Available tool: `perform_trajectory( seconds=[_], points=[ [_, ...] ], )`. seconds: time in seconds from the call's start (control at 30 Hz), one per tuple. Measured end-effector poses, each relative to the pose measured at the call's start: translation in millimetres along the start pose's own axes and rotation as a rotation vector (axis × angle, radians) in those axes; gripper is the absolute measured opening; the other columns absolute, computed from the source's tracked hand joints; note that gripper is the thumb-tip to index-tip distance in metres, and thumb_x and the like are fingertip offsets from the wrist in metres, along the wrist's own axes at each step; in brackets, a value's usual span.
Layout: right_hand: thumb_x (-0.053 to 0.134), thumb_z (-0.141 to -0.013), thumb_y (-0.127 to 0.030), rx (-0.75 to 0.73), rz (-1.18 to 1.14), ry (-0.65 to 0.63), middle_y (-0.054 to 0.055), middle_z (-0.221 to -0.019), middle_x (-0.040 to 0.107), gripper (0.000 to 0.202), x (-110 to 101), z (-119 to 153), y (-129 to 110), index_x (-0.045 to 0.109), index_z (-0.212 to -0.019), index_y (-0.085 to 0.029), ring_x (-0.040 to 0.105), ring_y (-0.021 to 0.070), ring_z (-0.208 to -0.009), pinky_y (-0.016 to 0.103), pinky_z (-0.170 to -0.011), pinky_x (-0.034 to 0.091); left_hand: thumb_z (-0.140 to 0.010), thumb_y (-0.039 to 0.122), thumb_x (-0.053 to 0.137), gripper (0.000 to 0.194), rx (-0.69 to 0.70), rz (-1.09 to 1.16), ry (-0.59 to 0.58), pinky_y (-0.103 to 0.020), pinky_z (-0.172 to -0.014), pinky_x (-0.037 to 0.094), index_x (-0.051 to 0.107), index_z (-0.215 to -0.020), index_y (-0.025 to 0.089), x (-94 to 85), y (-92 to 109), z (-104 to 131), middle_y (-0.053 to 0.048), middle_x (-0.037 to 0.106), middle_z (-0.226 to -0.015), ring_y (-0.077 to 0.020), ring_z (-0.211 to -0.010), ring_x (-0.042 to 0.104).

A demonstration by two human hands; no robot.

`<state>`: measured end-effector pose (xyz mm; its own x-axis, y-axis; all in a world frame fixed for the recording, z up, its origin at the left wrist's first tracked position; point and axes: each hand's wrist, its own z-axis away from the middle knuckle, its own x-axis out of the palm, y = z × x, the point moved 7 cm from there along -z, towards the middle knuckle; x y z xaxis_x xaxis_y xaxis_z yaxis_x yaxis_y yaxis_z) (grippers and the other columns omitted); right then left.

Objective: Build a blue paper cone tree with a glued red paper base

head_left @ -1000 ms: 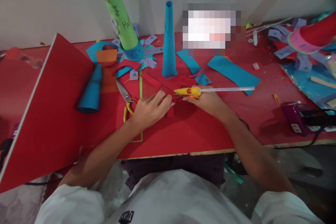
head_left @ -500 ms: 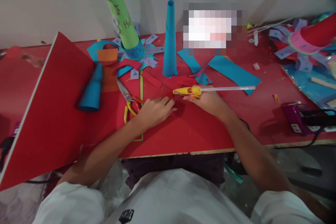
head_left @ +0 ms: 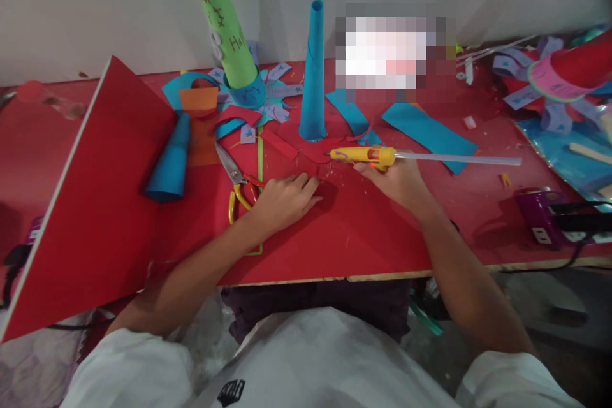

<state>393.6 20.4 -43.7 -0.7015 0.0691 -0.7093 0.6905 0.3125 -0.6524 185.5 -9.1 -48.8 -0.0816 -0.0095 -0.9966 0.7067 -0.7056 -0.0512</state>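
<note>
Two bare hands are over a bright red sheet (head_left: pixel 344 242) at the front of the red tabletop (head_left: pixel 482 204). The right hand (head_left: pixel 400 183) grasps a yellow hot-glue gun (head_left: pixel 363 155), its nozzle aimed left above the sheet, a translucent glue stick (head_left: pixel 459 159) jutting from the rear; no brand on it can be read. The left hand (head_left: pixel 287 201) rests palm down on the sheet with bent fingers, well apart from the gun's handle; whether it pinches anything cannot be told. Just beside it lie scissors (head_left: pixel 234 172) with yellow and red handles, partly covered by the hand.

Most of the legible writing is on the tilted green paper tube (head_left: pixel 224 32): a large "B", perhaps followed by "M", and lower down "Ha" with an unclear third letter. Its foot sits within a blue paper collar (head_left: pixel 248 94) bearing dark pen marks. The white shirt (head_left: pixel 310 363) carries a dark label (head_left: pixel 231 391) whose pale letters are too small to read.

Beyond the hands, a slender blue paper cone (head_left: pixel 313 83) stands upright.
</note>
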Motion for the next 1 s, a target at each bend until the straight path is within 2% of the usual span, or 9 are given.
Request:
perform_trajectory(
  seconds=[0.17, 0.33, 0.57, 0.7, 1.0],
  points=[
    [0.059, -0.098, -0.068, -0.075, 0.104, -0.071, 0.007, -0.084, 0.073, 0.045, 17.4, -0.3, -14.4, 0.063, -0.085, -0.025, 0.068, 0.0262, -0.077, 0.037, -0.068, 0.044, -0.11, 0.041, 0.052, 0.032, -0.003, 0.007, -0.01, -0.036, -0.06, 0.041, 0.065, -0.118, 0.013, -1.1, 1.2, 0.3, -0.012, 0.074, -0.105, -0.029, -0.096, 0.076],
    [0.059, -0.1, -0.066, -0.091, 0.186, -0.138, 0.007, -0.084, 0.073, 0.044, 32.7, -0.2, -18.2, 0.06, -0.085, -0.024, 0.066, 0.0247, -0.075, 0.036, -0.064, 0.037, -0.109, 0.043, 0.053, 0.035, 0.004, 0.021, 0.0, -0.036, -0.056, 0.039, 0.065, -0.121, 0.012, 2.0, 0.4, 1.7, -0.012, 0.076, -0.097, -0.0297, -0.091, 0.077],
    [0.057, -0.101, -0.064, -0.108, 0.229, -0.138, 0.008, -0.083, 0.073, 0.043, 29.3, 0.8, -18.2, 0.063, -0.088, -0.024, 0.069, 0.0271, -0.079, 0.037, -0.07, 0.042, -0.11, 0.047, 0.051, 0.04, -0.018, 0.013, -0.026, -0.035, -0.053, 0.036, 0.064, -0.124, 0.012, 3.5, -0.5, 0.9, -0.011, 0.077, -0.097, -0.031, -0.087, 0.078],
    [0.057, -0.101, -0.063, -0.1, 0.233, -0.12, 0.009, -0.09, 0.075, 0.041, 23.8, 1.0, -16.3, 0.065, -0.091, -0.024, 0.071, 0.0298, -0.086, 0.039, -0.075, 0.045, -0.11, 0.047, 0.049, 0.039, -0.026, 0.019, -0.054, -0.033, -0.055, 0.037, 0.063, -0.124, 0.013, 1.5, -0.3, 0.3, -0.012, 0.077, -0.098, -0.0305, -0.089, 0.078],
    [0.056, -0.101, -0.064, -0.078, 0.211, -0.153, 0.008, -0.087, 0.075, 0.041, 31.1, -0.2, -20.5, 0.061, -0.089, -0.025, 0.069, 0.0277, -0.079, 0.039, -0.069, 0.041, -0.11, 0.045, 0.051, 0.041, -0.03, 0.025, -0.053, -0.035, -0.056, 0.039, 0.063, -0.127, 0.011, 1.2, -0.6, 0.4, -0.014, 0.078, -0.097, -0.033, -0.09, 0.078]
  ],
)
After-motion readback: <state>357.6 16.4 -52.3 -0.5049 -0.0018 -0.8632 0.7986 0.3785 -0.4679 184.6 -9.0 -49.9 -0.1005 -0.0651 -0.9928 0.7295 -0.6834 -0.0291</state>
